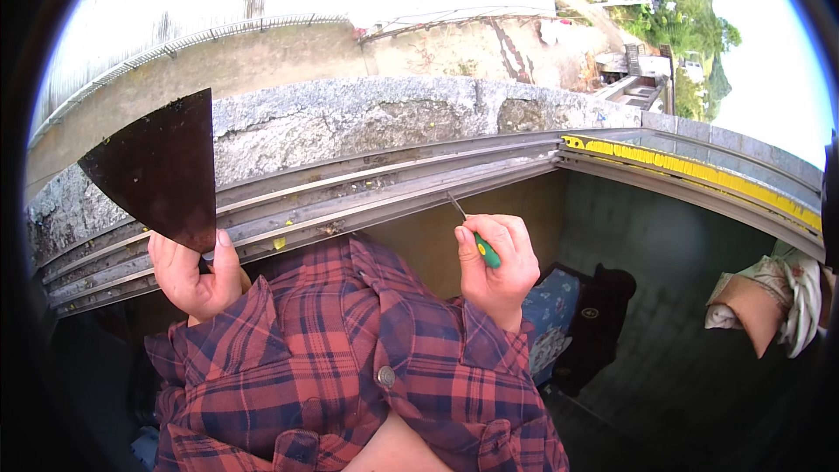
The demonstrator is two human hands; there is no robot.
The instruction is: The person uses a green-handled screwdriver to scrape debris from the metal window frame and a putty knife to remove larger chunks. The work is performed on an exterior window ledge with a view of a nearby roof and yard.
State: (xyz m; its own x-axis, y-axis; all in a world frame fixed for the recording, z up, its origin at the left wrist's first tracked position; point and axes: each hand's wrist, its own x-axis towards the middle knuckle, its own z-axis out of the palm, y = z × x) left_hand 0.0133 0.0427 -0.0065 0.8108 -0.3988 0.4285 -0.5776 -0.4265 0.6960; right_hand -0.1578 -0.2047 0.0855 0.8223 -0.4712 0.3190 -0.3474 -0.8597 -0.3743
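My left hand point(196, 278) grips a broad putty knife with a dark, fan-shaped blade point(167, 170), held upright above the window track. Its handle is mostly hidden in the hand. In my right hand point(501, 269) is a screwdriver-like tool with a green handle point(487, 252) and a thin metal shaft. The shaft's tip is at the inner edge of the metal window track point(393, 189); whether it touches cannot be told. Dirt and small yellow flakes point(280, 243) lie along the track's channels.
Beyond the track runs a rough, chipped concrete ledge point(341, 131), with a drop to the ground outside. A window frame with ragged yellow material point(682, 162) rises at the right. Inside, cloth point(796, 305) hangs at far right, and a dark wooden bed point(590, 324) stands below.
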